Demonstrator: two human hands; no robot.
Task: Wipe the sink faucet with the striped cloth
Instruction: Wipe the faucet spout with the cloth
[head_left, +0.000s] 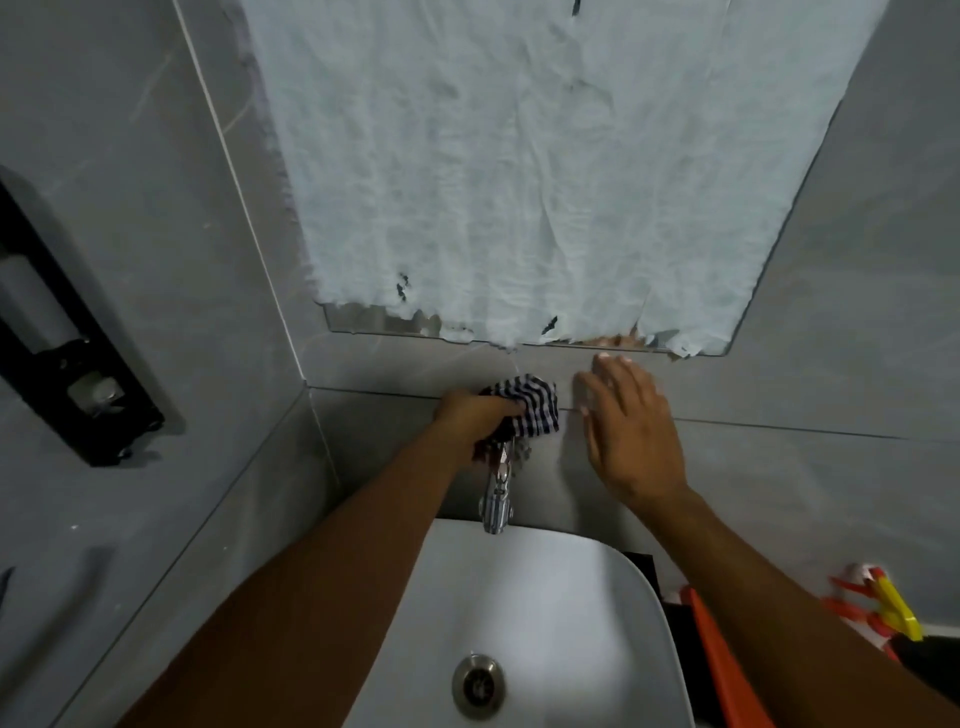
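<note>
So the left hand (475, 415) was clenched around the striped cloth (527, 408), bunched over the top of the faucet (497, 499) right against the wall, at 12 o'clock from the sink (597, 623). The right hand (631, 426) was released, fingers spread flat on the tile at 3 o'clock from the cloth, just under the mirror's (363, 325) bottom edge.

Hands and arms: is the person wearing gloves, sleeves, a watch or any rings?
No. The left hand and the right hand are both bare, with no gloves. Both forearms are uncovered as far as the picture shows, so no sleeves appear. No watch, bracelet or ring is visible.
</note>
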